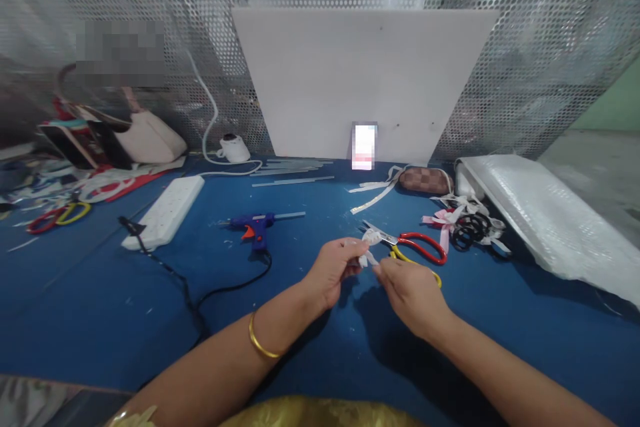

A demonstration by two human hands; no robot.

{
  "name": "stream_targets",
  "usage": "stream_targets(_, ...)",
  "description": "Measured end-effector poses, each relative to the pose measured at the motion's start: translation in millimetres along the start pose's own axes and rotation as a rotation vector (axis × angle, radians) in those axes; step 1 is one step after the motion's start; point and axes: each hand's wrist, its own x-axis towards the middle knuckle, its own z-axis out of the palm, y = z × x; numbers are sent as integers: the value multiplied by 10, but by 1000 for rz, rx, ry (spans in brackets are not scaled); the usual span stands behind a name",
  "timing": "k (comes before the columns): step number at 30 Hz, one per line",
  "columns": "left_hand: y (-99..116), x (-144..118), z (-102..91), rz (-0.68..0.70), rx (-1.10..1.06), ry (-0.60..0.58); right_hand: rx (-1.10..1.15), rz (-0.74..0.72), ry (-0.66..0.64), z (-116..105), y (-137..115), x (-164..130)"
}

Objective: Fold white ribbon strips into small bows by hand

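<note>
A: Above the blue cloth-covered table [100, 320], near its middle, what are the two hands doing?

B: The left hand [333, 270] and the right hand [413, 293] meet over a small white ribbon piece [369, 248]. Both pinch it between fingertips, the left from one side, the right from below and the other side. It is held just off the table, between the two hands.

A: What lies closest?

B: A pair of scissors with red and yellow handles [415, 250] lies on the table just beyond the right hand, blades pointing left toward the ribbon. Whether the ribbon touches the blades I cannot tell.

A: And to the left?

B: A blue hot glue gun with an orange trigger [255, 227] lies on its side, a black cord [220, 293] trailing from it toward the person. Farther left sits a white power strip [165, 210].

A: On the right?

B: A heap of pink and white ribbon bows with black hair ties [465, 223], a brown checked pouch [425, 180] behind it, and a clear plastic bag of white goods [545, 213] at the edge.

A: Anything on the wrist?

B: A gold bangle [260, 343] on the left forearm.
</note>
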Motion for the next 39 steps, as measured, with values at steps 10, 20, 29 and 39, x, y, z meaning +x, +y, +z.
stream_targets(10,-39,-34,12,51,153,-74,448,187,-4,-32,54,66)
stream_targets(20,90,-48,-7,153,386,-151,276,107,-11,-42,52,60)
stream_targets(29,97,8,-50,165,534,-186,297,40,47,-23,31,44)
stream_targets(39,83,57,-71,204,606,-186,465,132,77,2,-7,39)
